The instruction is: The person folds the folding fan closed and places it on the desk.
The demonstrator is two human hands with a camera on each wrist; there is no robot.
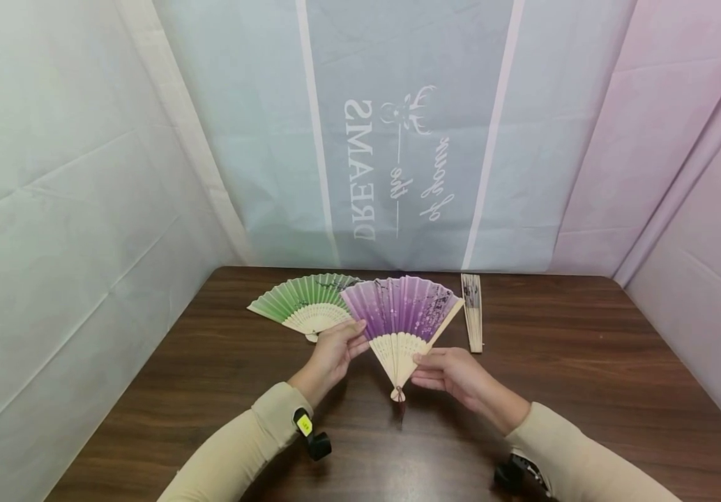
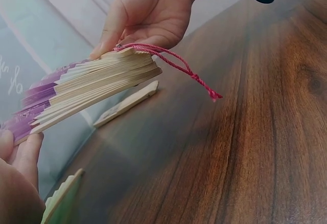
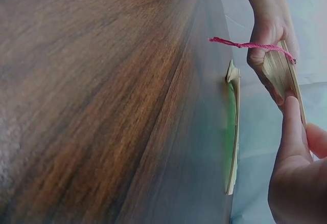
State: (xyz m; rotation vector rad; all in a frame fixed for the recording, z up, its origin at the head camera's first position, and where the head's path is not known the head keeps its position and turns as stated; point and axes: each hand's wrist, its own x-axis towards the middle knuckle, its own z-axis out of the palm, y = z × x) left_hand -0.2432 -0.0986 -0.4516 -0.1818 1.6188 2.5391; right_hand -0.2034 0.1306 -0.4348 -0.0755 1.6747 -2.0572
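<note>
A purple folding fan (image 1: pixel 407 314) with blossom print and pale wooden ribs is spread between both hands, raised over the table. My left hand (image 1: pixel 335 352) pinches its left edge where cloth meets ribs. On the other side my right hand (image 1: pixel 451 373) pinches the right outer rib, thumb on top. From the fan's pivot hangs a red cord tassel (image 2: pixel 196 78). Behind and left lies a green folding fan (image 1: pixel 307 300), spread open on the table and partly covered by the purple one in the head view.
A closed folding fan (image 1: pixel 472 314) with a dark print lies to the right, toward the table's back. The brown wooden table (image 1: pixel 586 390) meets a hanging cloth backdrop (image 1: pixel 272 139) with mirrored lettering, and pale cloth walls stand on both sides.
</note>
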